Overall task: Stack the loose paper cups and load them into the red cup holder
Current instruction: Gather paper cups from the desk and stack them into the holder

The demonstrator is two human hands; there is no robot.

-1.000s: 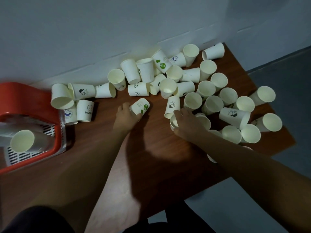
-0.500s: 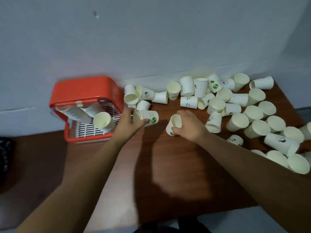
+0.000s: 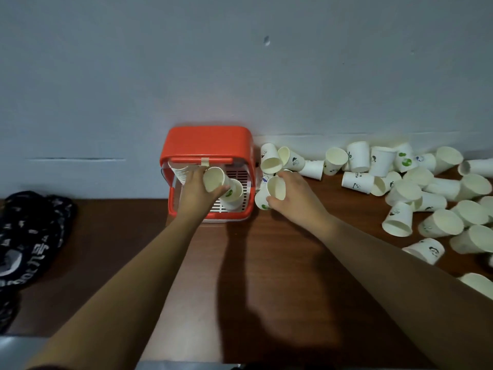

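Left hand point(image 3: 196, 189) is curled round a white paper cup point(image 3: 213, 179). Mouth is tilted toward the camera, green print on its side, and it sits right over the open front of the red cup holder point(image 3: 206, 142).

Holder: glossy moulded plastic, rounded-corner lid, white slotted grille point(image 3: 238, 174) as floor. It stands on the table against the wall point(image 3: 240, 76). A nested cup stack point(image 3: 180, 172) lies inside on the left, its rolled rims showing as fine ribs. An inner cup point(image 3: 236, 204) sits directly under the held one; can't tell if the two are already nested.

Right hand point(image 3: 294, 194) is just right of the holder, fingers wrapped round a second cup point(image 3: 276, 188), mouth toward the camera. A green-print cup point(image 3: 261, 202) is tight against its lower left.

Loose cups point(image 3: 405, 188): tapered, matte white, rolled rims, small black, blue or green prints. Most are tipped on their sides, heaped from the holder's right side along the wall to the table's right edge.

Table point(image 3: 266, 276): dark brown wood-grain, slight sheen. Black patterned fabric point(image 3: 29, 231) is bunched at far left.
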